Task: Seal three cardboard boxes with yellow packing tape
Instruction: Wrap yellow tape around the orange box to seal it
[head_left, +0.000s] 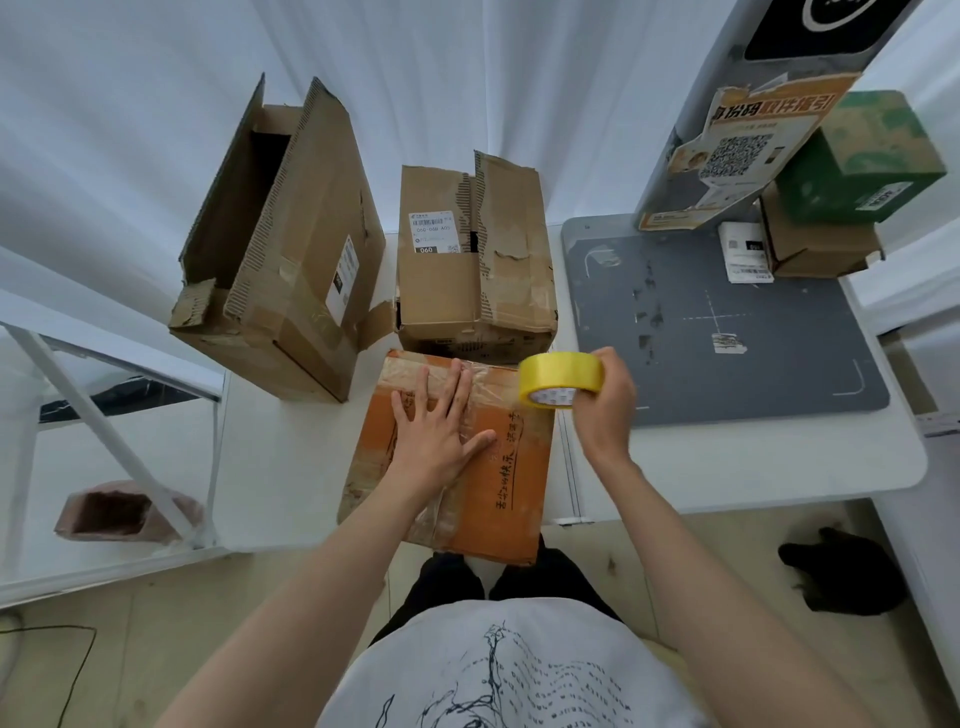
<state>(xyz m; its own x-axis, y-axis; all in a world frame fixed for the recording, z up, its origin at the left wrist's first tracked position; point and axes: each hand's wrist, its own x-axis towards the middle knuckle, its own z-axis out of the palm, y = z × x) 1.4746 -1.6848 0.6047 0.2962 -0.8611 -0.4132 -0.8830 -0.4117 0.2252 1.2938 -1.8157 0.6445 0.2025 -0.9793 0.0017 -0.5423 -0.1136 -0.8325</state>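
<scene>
Right grip (605, 400) pinches the yellow tape roll (561, 379) above the orange box (498, 499); left grip (441, 426) spread flat on it.

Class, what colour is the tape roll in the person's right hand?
Yellow; the tape roll shows in the head view.

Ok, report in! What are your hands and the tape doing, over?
Left hand flat on orange box. Right hand gripping yellow tape roll at box's far right corner. Nothing blocking.

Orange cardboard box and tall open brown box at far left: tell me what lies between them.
Only bare white tabletop separates the orange cardboard box from the tall open brown box, per the head view.
</scene>
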